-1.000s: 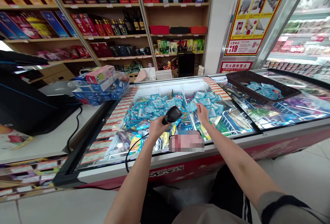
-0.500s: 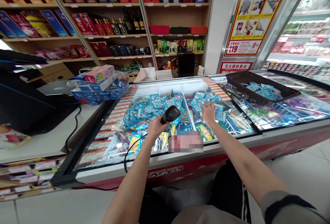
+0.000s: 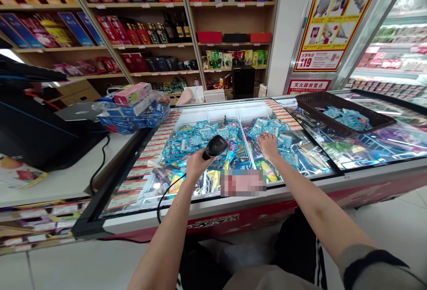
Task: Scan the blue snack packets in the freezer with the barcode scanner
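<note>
Over open chest freezer (image 3: pixel 300 182) below shop shelves (image 3: pixel 150 46): clamping left hand (image 3: pixel 195 165) shut around scanner (image 3: pixel 216 146), tilting its head down, likely toward labels. Laying right hand (image 3: pixel 268 145) flat, fingers spread, on blue packets (image 3: pixel 278 129) right of divider (image 3: pixel 243 143), probably steadying heap.

A black handheld barcode scanner (image 3: pixel 216 146), cabled, sits tilted above light-blue plastic packets (image 3: pixel 196 141) heaped in a white-rimmed chest freezer (image 3: pixel 300 186)

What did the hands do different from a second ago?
The right hand first pinched one blue packet, then came down onto the blue packets in the freezer; whether it grips any is unclear. The left hand still holds the black scanner, about where it was. The dark basket stayed put.
</note>
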A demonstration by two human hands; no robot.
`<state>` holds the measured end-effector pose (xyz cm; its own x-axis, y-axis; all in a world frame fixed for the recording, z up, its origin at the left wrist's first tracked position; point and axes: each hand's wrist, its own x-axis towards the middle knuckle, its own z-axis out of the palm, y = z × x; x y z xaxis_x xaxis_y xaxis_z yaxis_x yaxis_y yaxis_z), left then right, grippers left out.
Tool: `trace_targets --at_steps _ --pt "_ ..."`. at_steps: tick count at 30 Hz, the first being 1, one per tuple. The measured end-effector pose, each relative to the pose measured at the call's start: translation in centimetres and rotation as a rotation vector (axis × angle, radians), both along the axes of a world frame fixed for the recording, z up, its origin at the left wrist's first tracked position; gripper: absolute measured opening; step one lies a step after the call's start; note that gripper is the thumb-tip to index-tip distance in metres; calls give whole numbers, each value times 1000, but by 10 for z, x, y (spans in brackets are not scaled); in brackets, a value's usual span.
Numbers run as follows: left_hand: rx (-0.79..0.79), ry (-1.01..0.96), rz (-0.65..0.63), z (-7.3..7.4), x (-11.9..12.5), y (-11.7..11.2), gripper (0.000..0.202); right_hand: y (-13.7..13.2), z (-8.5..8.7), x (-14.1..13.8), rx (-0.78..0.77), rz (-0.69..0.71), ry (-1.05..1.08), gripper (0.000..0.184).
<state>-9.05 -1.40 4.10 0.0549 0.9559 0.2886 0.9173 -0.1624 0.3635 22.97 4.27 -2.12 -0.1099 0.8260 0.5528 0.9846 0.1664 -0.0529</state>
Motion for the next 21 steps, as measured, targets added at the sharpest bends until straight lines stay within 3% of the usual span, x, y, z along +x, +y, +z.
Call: trace_targets --at_steps 4,8,15,21 --pt "-4 -9 14 0 0 1 43 -3 1 -14 -1 38 9 29" --pt "1 -18 27 -1 -2 2 44 -4 3 -35 -103 154 18 28" --pt "-15 -46 63 -2 -17 1 52 11 12 -69 -260 332 95 34" --pt "-36 -52 73 1 -20 0 52 21 14 -100 -292 437 129 45"
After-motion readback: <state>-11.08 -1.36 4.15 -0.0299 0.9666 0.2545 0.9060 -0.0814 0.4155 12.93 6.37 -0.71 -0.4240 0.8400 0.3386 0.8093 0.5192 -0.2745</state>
